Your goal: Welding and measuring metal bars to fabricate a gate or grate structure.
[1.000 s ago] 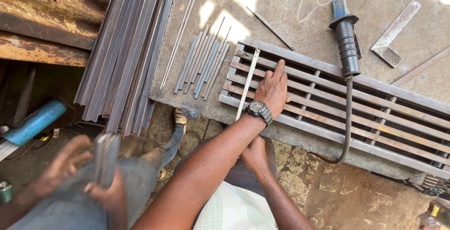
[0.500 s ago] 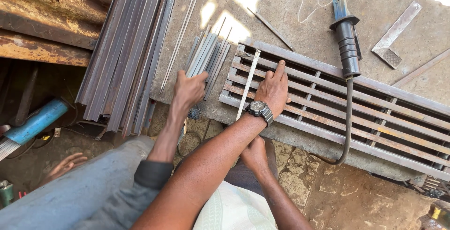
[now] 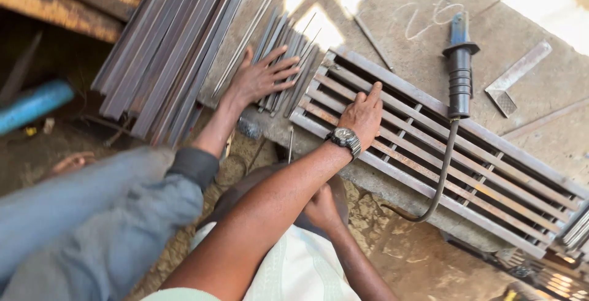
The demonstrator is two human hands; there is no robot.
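My left hand [image 3: 362, 116], with a wristwatch on it, lies flat on the near left end of a steel bar grille [image 3: 491, 178] on the concrete slab; it holds nothing. My right hand [image 3: 322, 210] rests low on my dark trouser knee, partly hidden by my left forearm. A co-worker's hand [image 3: 264, 77] in a grey sleeve presses on a bundle of short flat steel bars [image 3: 288, 40] just left of the grille. One short bar [image 3: 290, 143] sticks down at the grille's near edge.
A black and blue welding electrode holder [image 3: 460, 74] lies across the grille with its cable [image 3: 440, 178] curling off the front. A stack of long steel sections [image 3: 172, 49] lies at left, a steel square [image 3: 515, 83] at right, a blue pipe [image 3: 34, 105] on the ground.
The co-worker's hand rose from their lap to the short flat bars and now spreads on them. The loose bar under my left hand is gone from the grille top.
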